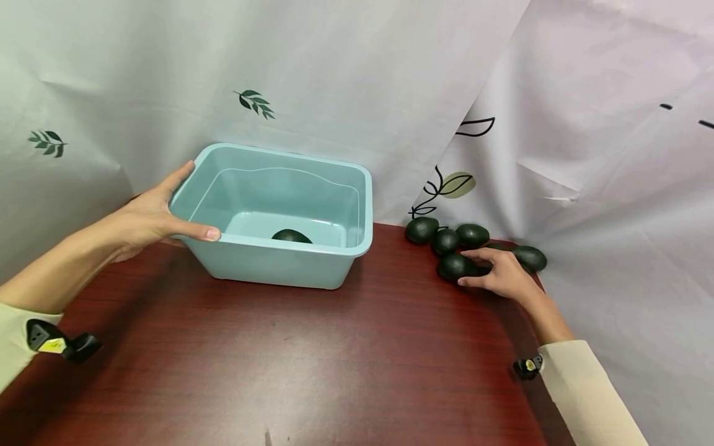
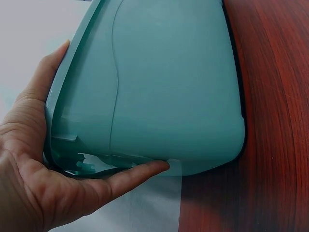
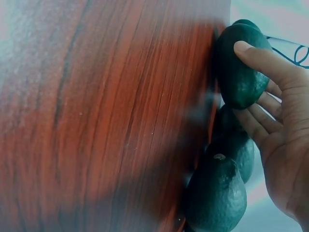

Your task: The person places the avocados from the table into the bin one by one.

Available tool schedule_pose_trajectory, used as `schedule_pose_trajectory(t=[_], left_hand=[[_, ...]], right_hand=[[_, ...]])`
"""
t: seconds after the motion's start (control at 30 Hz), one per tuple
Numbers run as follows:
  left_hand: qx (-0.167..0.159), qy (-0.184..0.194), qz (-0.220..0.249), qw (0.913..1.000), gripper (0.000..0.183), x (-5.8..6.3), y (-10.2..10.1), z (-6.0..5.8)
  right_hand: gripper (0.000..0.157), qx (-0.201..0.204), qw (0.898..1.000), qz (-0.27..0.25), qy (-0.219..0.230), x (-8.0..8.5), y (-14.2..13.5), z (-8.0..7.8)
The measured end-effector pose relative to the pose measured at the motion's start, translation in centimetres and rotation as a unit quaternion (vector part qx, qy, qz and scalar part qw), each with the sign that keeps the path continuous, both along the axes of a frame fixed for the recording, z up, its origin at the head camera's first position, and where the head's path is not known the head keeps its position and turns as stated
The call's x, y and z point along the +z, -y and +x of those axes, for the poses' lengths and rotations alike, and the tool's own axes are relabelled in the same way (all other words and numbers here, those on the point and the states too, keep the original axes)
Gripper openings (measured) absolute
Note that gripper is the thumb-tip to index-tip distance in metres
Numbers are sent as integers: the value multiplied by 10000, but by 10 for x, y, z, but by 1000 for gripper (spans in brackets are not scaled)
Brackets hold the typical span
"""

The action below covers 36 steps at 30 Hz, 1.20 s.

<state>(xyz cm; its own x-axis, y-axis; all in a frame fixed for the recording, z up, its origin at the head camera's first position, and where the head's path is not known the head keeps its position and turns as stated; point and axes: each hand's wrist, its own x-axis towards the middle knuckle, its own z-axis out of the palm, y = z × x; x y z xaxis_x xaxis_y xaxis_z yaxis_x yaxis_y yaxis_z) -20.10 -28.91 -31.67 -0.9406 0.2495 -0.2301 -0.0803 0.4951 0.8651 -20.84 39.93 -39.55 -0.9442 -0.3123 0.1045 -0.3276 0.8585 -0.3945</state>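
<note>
A pale blue-green plastic tub (image 1: 273, 265) stands at the back left of the table. My left hand (image 1: 147, 218) grips its left end, thumb along the front rim and fingers toward the back corner; the left wrist view shows the thumb against the tub wall (image 2: 169, 87). Inside lies a dark green avocado (image 1: 292, 236), partly hidden by the front rim. Over on the right, my right hand (image 1: 502, 272) holds another avocado (image 1: 454, 267) between thumb and fingers. In the right wrist view the thumb lies across this avocado (image 3: 236, 84), with fingers behind it.
Several more avocados (image 1: 422, 230) cluster around the right hand at the table's back right edge, one (image 1: 530, 258) to its right. Pale printed cloth (image 1: 312, 74) hangs right behind the tub and along the right side. The dark red wooden table (image 1: 312, 359) extends toward me.
</note>
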Motion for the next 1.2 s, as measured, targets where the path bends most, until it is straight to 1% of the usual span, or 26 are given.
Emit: schedule_pose_trajectory(t=[0.2,0.4,0.53,0.8,1.07,1.2], left_hand=[[0,-4,15,10000,141,0,1,0],[-2,27,32,10000,142,-1,3,1],[-3,46,63,10000,141,-1,3,1],[8,47,38,10000,142,0,2,0],[-1,15,15,10000,141,-1,1,-1],[-6,6,-10,10000,142,0,1,-1]], right_hand=[[63,34,10000,-49,55,3,1,-2],[60,-40,9994,-345,53,8,3,-5],[59,-62,9990,-446,4,11,4,-6],[61,-241,9987,-427,123,21,9,-10],[60,-237,9983,-509,127,31,14,-13],[62,-285,9979,-530,243,38,16,-16]])
